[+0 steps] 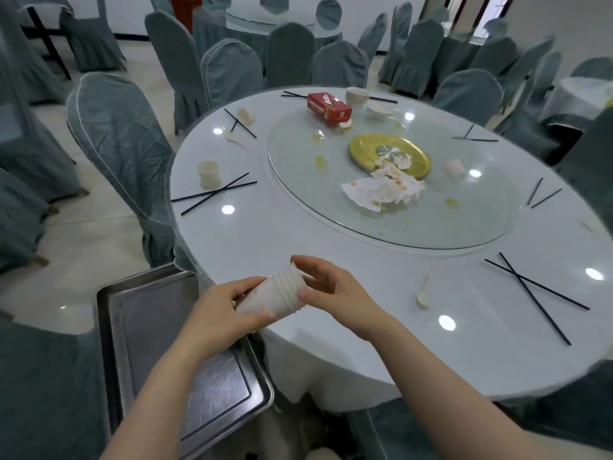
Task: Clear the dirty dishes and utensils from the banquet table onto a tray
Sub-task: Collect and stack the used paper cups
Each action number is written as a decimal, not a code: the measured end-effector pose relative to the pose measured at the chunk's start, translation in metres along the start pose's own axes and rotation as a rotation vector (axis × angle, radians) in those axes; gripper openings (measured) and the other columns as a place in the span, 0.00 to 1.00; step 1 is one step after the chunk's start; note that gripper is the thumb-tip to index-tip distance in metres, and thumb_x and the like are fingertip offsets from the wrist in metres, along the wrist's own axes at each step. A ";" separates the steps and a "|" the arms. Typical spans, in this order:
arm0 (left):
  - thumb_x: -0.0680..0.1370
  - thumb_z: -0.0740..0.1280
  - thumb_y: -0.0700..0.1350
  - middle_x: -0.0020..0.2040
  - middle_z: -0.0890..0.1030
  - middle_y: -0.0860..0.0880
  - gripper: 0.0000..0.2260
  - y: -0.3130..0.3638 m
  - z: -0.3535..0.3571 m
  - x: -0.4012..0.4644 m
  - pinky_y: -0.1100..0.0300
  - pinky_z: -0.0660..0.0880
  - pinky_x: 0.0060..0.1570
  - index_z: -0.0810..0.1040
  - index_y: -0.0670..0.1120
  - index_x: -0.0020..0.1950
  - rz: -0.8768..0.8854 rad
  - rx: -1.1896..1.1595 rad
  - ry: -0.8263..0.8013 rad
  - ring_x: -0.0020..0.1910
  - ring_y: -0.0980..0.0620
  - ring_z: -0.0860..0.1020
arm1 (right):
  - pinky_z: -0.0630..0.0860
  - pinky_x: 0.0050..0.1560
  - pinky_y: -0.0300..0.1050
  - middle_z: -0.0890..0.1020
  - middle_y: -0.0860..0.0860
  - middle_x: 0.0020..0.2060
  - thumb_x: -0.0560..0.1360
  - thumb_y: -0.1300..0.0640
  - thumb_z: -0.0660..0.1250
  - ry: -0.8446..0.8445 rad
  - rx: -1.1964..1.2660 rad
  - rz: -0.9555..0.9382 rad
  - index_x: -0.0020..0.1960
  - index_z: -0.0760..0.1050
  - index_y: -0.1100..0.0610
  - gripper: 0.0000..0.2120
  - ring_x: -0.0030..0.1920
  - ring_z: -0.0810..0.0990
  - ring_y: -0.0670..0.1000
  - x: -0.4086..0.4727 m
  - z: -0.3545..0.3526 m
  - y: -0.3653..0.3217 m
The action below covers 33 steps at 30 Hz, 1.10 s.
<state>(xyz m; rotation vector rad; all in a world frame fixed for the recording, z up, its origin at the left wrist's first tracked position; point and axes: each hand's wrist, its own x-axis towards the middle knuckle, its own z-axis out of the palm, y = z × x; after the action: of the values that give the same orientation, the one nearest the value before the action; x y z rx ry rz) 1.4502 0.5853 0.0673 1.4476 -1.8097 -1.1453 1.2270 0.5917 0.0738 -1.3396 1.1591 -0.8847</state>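
A stack of white plastic cups (pixel 277 293) lies sideways between my hands at the table's near edge. My left hand (pixel 220 308) grips its base end, and my right hand (pixel 326 288) pinches its rim end. The metal tray (pixel 139 313) sits below and to the left, partly under my left arm. Still on the white round table (pixel 298 234) are another white cup (pixel 209 174), black chopsticks (pixel 214 193) in pairs, a white spoon (pixel 423 293) and a stack of bowls (pixel 357 96) at the far side.
The glass turntable (pixel 391 207) carries a gold plate (pixel 388 154), crumpled dirty napkins (pixel 384 189), a red tissue box (pixel 328 107) and a small cup (pixel 453 167). Grey-covered chairs (pixel 122 144) ring the table; more tables stand behind.
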 end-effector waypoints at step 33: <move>0.71 0.74 0.42 0.50 0.83 0.61 0.17 0.048 0.106 0.209 0.65 0.73 0.43 0.80 0.60 0.55 -0.163 -0.144 0.110 0.46 0.64 0.80 | 0.33 0.63 0.77 0.62 0.51 0.72 0.75 0.58 0.55 0.319 -1.408 0.745 0.77 0.52 0.47 0.31 0.75 0.52 0.58 0.086 -0.300 0.158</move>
<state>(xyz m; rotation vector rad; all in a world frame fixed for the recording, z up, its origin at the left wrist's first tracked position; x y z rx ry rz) 1.2825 0.4168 0.0384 1.5633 -1.5262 -1.2236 0.9371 0.4448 -0.0562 -1.5530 2.5128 0.4591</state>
